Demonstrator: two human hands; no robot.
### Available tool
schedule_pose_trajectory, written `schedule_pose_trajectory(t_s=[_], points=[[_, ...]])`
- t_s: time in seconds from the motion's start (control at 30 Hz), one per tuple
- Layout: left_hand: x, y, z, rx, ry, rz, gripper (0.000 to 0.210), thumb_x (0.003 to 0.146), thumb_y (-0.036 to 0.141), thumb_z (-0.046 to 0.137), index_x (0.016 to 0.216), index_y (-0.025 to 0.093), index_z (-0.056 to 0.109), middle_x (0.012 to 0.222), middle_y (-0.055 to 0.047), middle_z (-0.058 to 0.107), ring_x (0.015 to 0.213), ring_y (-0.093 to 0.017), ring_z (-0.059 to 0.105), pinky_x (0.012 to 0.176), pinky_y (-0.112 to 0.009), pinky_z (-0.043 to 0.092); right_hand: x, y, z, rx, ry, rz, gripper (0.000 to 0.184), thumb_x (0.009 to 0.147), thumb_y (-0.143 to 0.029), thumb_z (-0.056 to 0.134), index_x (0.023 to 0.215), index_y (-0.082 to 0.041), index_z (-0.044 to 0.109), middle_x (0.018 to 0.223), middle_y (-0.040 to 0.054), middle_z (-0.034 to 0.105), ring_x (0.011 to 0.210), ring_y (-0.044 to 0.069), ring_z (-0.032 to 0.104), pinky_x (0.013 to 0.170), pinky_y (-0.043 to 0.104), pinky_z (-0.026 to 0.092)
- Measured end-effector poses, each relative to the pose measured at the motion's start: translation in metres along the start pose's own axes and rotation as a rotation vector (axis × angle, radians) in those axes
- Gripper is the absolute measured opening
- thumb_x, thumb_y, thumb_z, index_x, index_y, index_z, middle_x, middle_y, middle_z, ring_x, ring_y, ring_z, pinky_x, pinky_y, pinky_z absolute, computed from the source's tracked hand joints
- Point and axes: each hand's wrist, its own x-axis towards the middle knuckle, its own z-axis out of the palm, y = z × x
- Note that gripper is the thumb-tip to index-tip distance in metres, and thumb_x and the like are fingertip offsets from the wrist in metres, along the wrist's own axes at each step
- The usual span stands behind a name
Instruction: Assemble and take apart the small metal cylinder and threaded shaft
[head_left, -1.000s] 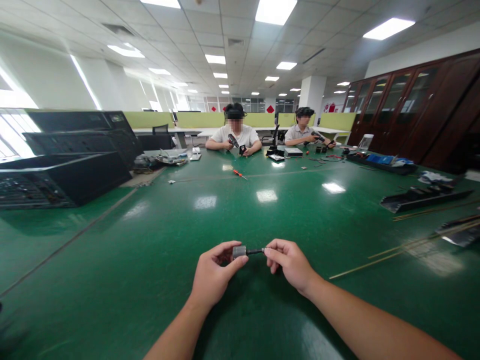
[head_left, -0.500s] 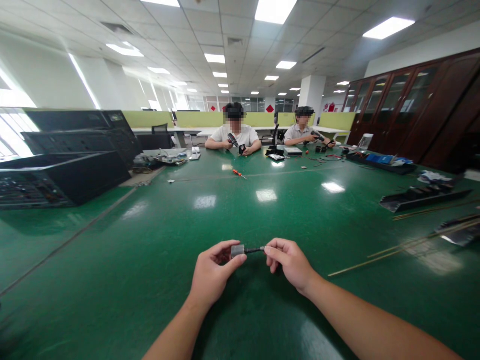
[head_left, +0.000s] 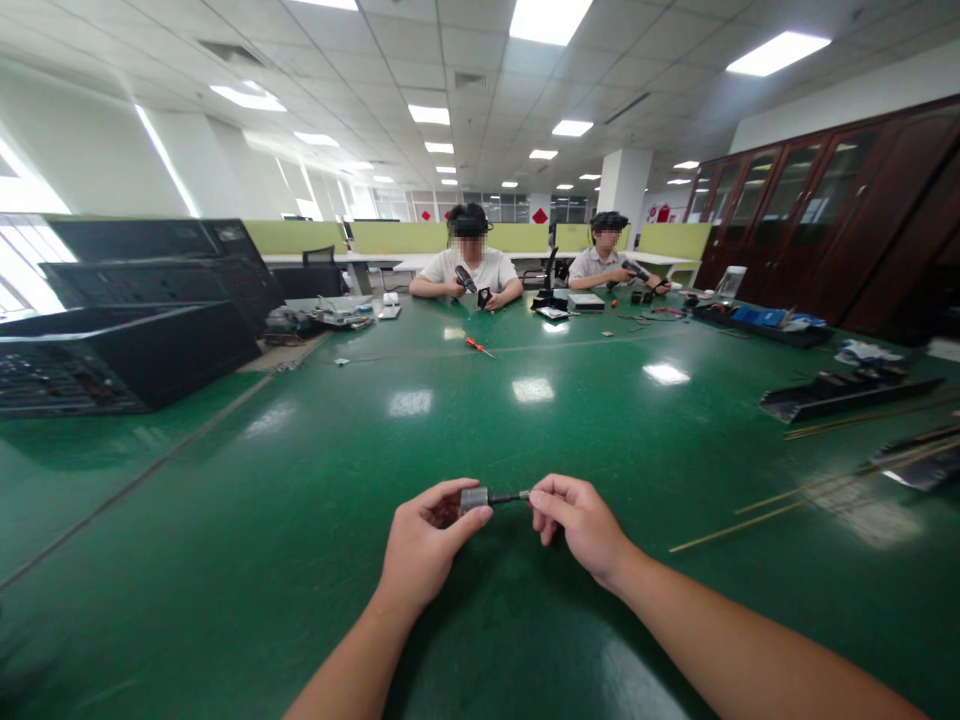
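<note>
Over the near middle of the green table, my left hand (head_left: 424, 540) grips a small grey metal cylinder (head_left: 475, 499) between thumb and fingers. A thin dark stem (head_left: 508, 498) runs from the cylinder's right side, and whether it is a cable or a shaft I cannot tell. My right hand (head_left: 574, 520) pinches the stem's pale far end between thumb and forefinger. Both hands are held level with each other, and the piece lies roughly horizontal between them. The fingers hide part of each end.
An orange screwdriver (head_left: 479, 347) lies farther out on the table (head_left: 315, 480). Dark computer cases (head_left: 127, 355) stand at left. Thin brass-coloured rods (head_left: 750, 525) and a dark metal channel (head_left: 847, 395) lie at right. Two people sit across, each holding a power drill (head_left: 466, 279).
Almost nothing differs: both hands keep the same hold on the piece, and the view has shifted very slightly.
</note>
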Motion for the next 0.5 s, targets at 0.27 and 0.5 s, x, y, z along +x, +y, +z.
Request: schedule_pose_trajectory(t_s=[0.27, 0.5], points=[[0.0002, -0.0008, -0.0003, -0.021, 0.003, -0.015, 0.039, 0.065, 0.034, 0.082, 0.098, 0.016, 0.072, 0.088, -0.007, 0.077, 0.08, -0.023, 0.071, 0.078, -0.032, 0.054, -0.0011, -0.0029, 0.0006, 0.011, 0.004, 0.002, 0.028, 0.081, -0.042, 0.063, 0.073, -0.016, 0.059, 0.06, -0.001, 0.06, 0.046, 0.011, 0.051, 0.051, 0.024, 0.038], [0.0001, -0.0009, -0.0004, -0.026, -0.005, -0.027, 0.041, 0.065, 0.035, 0.082, 0.099, 0.015, 0.071, 0.089, -0.007, 0.077, 0.083, -0.023, 0.071, 0.08, -0.032, 0.054, -0.0005, -0.0017, 0.0007, 0.007, 0.01, 0.002, 0.027, 0.081, -0.04, 0.062, 0.073, -0.015, 0.059, 0.058, -0.001, 0.059, 0.046, 0.01, 0.051, 0.05, 0.023, 0.038]])
